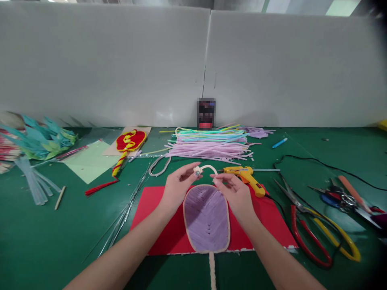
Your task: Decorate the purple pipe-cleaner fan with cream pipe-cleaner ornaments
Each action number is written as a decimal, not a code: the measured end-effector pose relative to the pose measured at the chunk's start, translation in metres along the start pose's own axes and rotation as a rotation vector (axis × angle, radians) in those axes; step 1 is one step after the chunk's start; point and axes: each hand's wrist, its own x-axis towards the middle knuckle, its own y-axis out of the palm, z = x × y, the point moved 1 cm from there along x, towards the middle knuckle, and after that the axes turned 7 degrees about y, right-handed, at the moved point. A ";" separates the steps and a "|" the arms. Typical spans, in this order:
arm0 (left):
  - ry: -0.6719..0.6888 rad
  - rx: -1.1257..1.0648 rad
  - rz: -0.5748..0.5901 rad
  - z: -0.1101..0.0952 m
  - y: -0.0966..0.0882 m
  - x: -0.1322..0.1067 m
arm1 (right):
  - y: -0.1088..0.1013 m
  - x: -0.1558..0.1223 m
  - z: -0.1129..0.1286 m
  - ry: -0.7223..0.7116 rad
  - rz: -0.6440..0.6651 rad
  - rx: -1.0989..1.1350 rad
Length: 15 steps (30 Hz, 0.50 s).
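A cream pipe cleaner [209,166] arches between my two hands above the top of a purple fan. My left hand [178,183] pinches its left end, which is coiled into a small knot. The free right end is pinched between the fingertips of my right hand [234,191]. Below them the purple fan [207,219], with a cream edge and a twisted cream handle [212,270], lies flat on a red sheet [163,217]. Just behind my right hand a yellow glue gun [249,177] rests on its side.
Bundled pastel pipe cleaners [211,149] lie at the back, before a phone [206,114]. Large scissors [311,233], pliers [341,199] and a black cord [320,160] are right. A red-yellow fan [130,141], glue sticks [33,181] and metal wires [127,213] lie left.
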 end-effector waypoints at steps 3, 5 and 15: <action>0.020 0.051 -0.006 0.000 0.001 0.000 | -0.002 0.003 -0.004 0.016 -0.028 -0.023; 0.030 0.083 -0.024 -0.001 0.002 0.000 | -0.003 0.004 -0.005 0.009 -0.019 -0.043; 0.002 0.020 -0.025 0.004 0.000 0.001 | 0.002 0.002 -0.005 0.005 0.083 0.125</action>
